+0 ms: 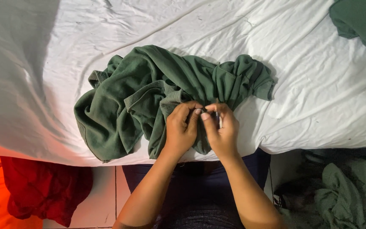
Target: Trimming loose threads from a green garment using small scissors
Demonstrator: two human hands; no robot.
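Fingers of the left hand point(182, 127) and right hand point(222, 129) pinch the crumpled green garment point(149, 93), its length running left-right across the white sheet point(318, 85).

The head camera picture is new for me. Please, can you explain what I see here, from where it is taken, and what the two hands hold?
There is no machine here. A person wears a camera on the head, so you look down at their own two bare hands. The left hand and the right hand pinch a crumpled dark green garment, which lies on a white sheet. The right fingers seem to hold something small and thin, too small to identify. Another green cloth lies at the far right corner. On the floor are a red cloth and a pale green pile.
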